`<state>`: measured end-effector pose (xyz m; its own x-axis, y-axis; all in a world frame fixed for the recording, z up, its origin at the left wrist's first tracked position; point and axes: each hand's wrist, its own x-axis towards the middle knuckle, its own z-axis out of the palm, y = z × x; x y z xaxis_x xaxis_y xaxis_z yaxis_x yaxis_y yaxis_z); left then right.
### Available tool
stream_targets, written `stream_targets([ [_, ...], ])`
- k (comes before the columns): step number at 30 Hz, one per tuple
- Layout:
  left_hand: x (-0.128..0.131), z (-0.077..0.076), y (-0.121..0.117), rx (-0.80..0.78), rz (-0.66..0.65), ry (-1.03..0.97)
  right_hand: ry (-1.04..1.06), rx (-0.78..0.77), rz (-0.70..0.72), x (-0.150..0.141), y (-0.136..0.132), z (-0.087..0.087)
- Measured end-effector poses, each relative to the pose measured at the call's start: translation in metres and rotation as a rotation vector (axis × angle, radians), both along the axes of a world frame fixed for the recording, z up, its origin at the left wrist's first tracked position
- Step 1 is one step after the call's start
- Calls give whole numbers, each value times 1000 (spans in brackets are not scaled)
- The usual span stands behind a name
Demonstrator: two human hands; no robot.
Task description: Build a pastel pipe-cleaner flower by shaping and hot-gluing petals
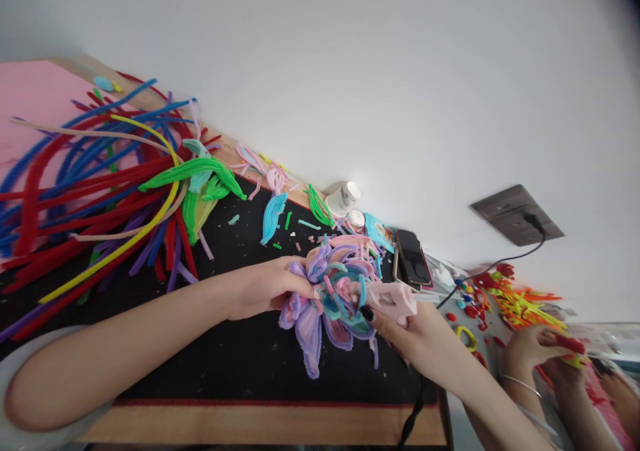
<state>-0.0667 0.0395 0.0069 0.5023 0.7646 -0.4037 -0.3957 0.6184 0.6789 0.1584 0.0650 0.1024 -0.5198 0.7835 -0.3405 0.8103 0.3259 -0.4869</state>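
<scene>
The left hand (265, 287) pinches the fuzzy flower (309, 336) over the black mat (225, 357); the right hand (430, 344) wraps round the pink glue gun (395, 300) at 3 o'clock. If that slips toward 9 o'clock, it might burn the left hand

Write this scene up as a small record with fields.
left hand: holding the pastel fuzzy-stem flower
right hand: gripping a pale pink tool, front end at the flower
surface: black mat on a wooden table
left side: pile of fuzzy stems, many red and blue
near wall: white cup, phone
wall: socket plate, black plug in it
far right: another person's hands
</scene>
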Motion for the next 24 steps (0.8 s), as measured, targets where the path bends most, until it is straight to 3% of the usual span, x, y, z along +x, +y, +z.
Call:
stream_targets([
  [8, 1, 0, 2, 30, 1, -16, -40, 47, 40, -2, 0, 5],
  [15, 1, -3, 0, 48, -2, -13, 4, -6, 39, 0, 2, 4],
  [24, 1, 2, 0, 29, 6, -18, -31, 88, 63, 4, 5, 2],
])
